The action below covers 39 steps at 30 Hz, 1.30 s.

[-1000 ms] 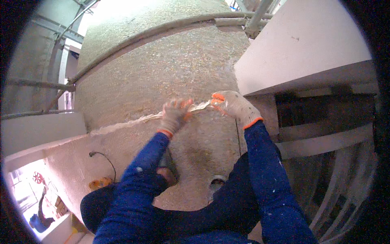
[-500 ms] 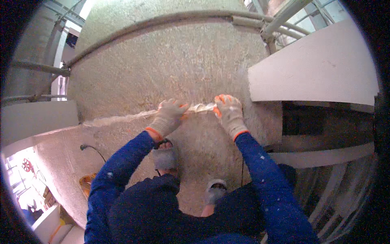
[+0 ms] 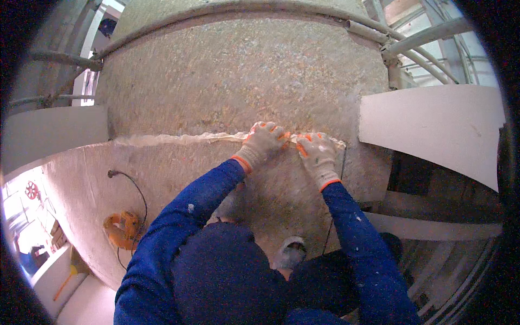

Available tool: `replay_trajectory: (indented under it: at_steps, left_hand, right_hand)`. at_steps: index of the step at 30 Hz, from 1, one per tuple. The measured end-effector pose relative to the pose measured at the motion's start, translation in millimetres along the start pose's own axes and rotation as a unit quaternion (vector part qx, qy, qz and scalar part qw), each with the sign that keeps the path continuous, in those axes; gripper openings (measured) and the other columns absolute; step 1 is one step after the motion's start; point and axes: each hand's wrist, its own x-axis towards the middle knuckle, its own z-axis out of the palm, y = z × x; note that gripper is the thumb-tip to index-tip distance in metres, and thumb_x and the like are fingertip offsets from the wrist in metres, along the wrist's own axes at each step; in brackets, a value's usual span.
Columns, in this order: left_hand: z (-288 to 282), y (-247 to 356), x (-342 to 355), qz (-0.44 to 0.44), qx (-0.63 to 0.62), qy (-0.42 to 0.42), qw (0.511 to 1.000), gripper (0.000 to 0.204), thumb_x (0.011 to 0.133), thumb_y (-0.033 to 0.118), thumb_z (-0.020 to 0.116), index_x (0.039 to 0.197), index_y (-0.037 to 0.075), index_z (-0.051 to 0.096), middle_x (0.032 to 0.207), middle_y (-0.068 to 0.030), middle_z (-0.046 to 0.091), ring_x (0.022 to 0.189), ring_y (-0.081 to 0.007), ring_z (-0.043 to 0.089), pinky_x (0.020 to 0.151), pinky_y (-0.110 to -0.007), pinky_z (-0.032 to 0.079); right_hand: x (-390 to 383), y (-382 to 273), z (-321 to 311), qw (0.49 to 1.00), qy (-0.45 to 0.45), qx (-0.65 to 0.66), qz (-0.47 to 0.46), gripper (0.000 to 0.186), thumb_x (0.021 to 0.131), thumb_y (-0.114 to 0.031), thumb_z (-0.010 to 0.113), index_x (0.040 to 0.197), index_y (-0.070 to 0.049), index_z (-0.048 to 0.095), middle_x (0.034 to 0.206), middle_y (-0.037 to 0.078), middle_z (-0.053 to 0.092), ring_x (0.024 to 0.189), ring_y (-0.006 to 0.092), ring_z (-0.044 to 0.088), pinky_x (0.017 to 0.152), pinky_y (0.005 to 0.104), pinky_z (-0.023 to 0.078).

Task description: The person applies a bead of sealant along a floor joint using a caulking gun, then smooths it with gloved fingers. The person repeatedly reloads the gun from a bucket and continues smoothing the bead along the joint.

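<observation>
Ahead of the left hand (image 3: 264, 142) and right hand (image 3: 318, 156), rough concrete (image 3: 233, 81) leaves room up to a pipe (image 3: 271, 6). To their right, a white panel (image 3: 428, 122) bars the way; the recess (image 3: 410, 174) beside it is too dark to judge.

Pale strip (image 3: 184, 140) partly hidden by hands (image 3: 263, 143), material hard to tell, sleeves (image 3: 176, 216) cropped below

lying across the floor (image 3: 244, 76) between left panel (image 3: 59, 129) and right panel (image 3: 425, 122), under left hand (image 3: 265, 140) and right hand (image 3: 318, 155): strip (image 3: 184, 139). beyond it: pole (image 3: 233, 7). nearer, leftward: corded tool (image 3: 127, 227).
</observation>
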Motion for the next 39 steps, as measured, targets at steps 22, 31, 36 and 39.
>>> replay_trajectory:
  at_steps: [22,31,36,39]
  left_hand:
    - [-77.6,-47.9,-92.1,-0.186,-0.009,0.013,0.982,0.033,0.088,0.03,0.077,0.12,0.023,0.073,0.105,0.0003,0.071,0.103,-0.0268,0.065,0.088,-0.047,0.05]
    - [-66.8,-36.9,-88.6,-0.178,-0.012,0.027,0.984,0.029,0.09,0.027,0.073,0.118,0.023,0.071,0.104,0.0024,0.069,0.101,-0.0259,0.064,0.086,-0.047,0.05]
    - [-68.5,-33.5,-73.7,-0.131,0.054,-0.053,0.989,0.025,0.09,0.026,0.07,0.115,0.022,0.07,0.102,0.0016,0.067,0.101,-0.0264,0.063,0.085,-0.048,0.05]
    - [-69.7,-27.1,-72.9,-0.176,0.019,-0.085,0.981,0.04,0.092,0.03,0.07,0.129,0.018,0.066,0.12,-0.0037,0.067,0.117,-0.0294,0.061,0.101,-0.051,0.047]
  right_hand:
    - [38.5,-21.4,20.2,0.99,-0.012,0.029,-0.137,0.018,0.088,-0.028,0.071,0.101,-0.018,0.073,0.091,0.003,0.069,0.091,0.0279,0.068,0.077,0.0464,0.053]
    - [45.3,-43.9,23.4,0.989,0.042,0.03,-0.137,0.012,0.088,-0.031,0.069,0.088,-0.019,0.071,0.086,0.004,0.068,0.092,0.0277,0.068,0.077,0.0453,0.053]
    - [56.7,-64.1,26.3,0.991,-0.048,0.046,-0.119,0.012,0.087,-0.028,0.071,0.095,-0.019,0.074,0.091,0.003,0.07,0.091,0.0297,0.067,0.077,0.0465,0.053]
    - [59.9,-64.7,21.3,0.989,-0.077,0.022,-0.122,0.018,0.089,-0.031,0.069,0.098,-0.017,0.073,0.099,0.004,0.071,0.102,0.0289,0.068,0.085,0.0502,0.053]
